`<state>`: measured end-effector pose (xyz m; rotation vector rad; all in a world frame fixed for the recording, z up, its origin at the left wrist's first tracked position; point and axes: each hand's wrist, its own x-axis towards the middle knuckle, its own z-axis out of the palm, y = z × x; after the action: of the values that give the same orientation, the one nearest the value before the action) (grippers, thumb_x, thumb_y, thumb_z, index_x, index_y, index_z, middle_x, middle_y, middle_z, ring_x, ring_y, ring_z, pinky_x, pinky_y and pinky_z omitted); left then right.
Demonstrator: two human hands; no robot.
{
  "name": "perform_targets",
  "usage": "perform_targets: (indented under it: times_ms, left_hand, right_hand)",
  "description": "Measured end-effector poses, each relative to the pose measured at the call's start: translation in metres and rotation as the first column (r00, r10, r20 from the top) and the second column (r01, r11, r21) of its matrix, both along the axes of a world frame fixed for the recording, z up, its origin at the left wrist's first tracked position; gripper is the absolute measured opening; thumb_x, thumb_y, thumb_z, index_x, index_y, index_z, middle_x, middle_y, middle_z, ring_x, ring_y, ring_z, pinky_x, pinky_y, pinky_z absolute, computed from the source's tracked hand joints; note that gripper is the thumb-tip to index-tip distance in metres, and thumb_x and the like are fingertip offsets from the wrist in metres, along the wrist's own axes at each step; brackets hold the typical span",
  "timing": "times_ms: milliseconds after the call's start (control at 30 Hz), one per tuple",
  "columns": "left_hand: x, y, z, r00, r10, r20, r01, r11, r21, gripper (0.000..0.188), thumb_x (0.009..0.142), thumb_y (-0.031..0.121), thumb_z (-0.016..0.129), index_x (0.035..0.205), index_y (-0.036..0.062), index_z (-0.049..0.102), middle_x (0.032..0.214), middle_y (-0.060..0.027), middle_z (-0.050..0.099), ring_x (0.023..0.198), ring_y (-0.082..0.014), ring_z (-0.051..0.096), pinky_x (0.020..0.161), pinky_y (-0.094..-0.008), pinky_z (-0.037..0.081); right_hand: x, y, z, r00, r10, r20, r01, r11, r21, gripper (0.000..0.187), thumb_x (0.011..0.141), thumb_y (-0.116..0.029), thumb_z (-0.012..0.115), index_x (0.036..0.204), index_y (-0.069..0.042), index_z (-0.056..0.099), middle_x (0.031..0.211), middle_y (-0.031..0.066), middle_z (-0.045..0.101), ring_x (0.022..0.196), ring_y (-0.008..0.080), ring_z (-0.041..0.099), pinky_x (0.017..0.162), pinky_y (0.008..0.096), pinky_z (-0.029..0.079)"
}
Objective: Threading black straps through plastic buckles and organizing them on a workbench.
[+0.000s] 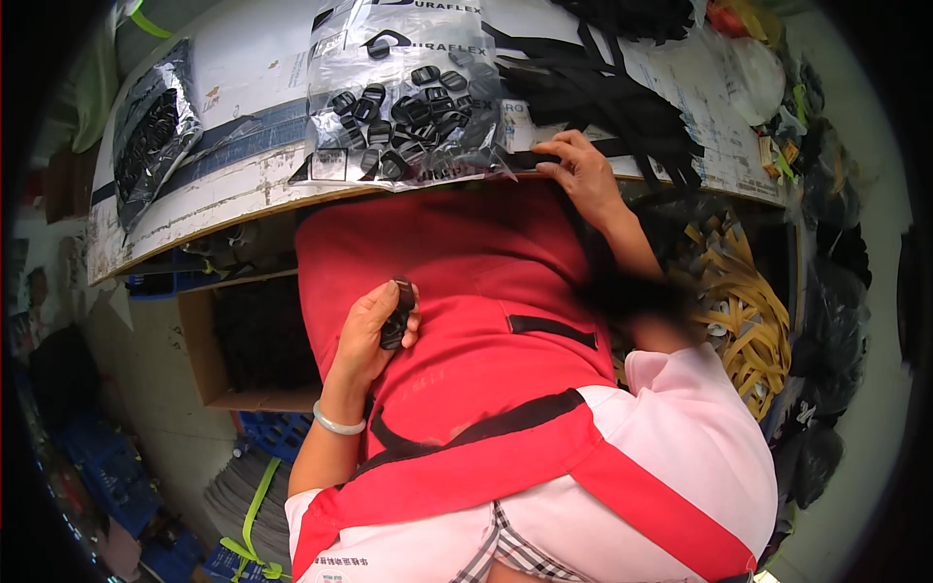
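Black buckles (394, 330) lie within the left hand's (365, 335) curled fingers (413, 323).

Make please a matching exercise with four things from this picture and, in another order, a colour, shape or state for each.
Things
1. Left hand
2. Right hand
3. Bangle
4. Apron

Descriptions
A. red
B. fingers at a black strap
C. pale and ring-shaped
D. closed around small black pieces

Pairs: 1-D, 2-B, 3-C, 4-A
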<state>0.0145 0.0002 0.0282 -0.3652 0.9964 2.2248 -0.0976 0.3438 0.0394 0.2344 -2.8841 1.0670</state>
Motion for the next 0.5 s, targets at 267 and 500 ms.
perform_targets:
  times_ms: [267,500]
  left_hand:
    - [-0.001,0.003,-0.01,1.0,0.029,0.001,-0.029,0.999,-0.045,0.03,0.099,0.03,0.053,0.099,0.0013,0.061,0.074,-0.0074,0.059,0.056,-0.0134,0.054,0.051,-0.0233,0.046]
    - [0.002,0.006,-0.014,0.995,0.096,-0.003,-0.096,0.99,-0.106,0.025,0.097,0.027,0.058,0.095,0.0025,0.063,0.07,-0.0063,0.059,0.053,-0.0129,0.052,0.049,-0.023,0.043]
  right_hand:
    - [-0.019,0.004,-0.004,0.996,0.056,-0.072,-0.053,0.998,0.042,0.023,0.08,-0.008,0.072,0.102,-0.006,0.066,0.088,0.0047,0.053,0.063,0.0132,0.052,0.062,0.0262,0.045]
    - [-0.007,-0.002,-0.009,0.962,0.001,-0.272,-0.023,0.997,-0.08,0.015,0.081,-0.003,0.068,0.095,-0.007,0.063,0.093,0.0058,0.059,0.069,0.0183,0.059,0.065,0.0278,0.048]
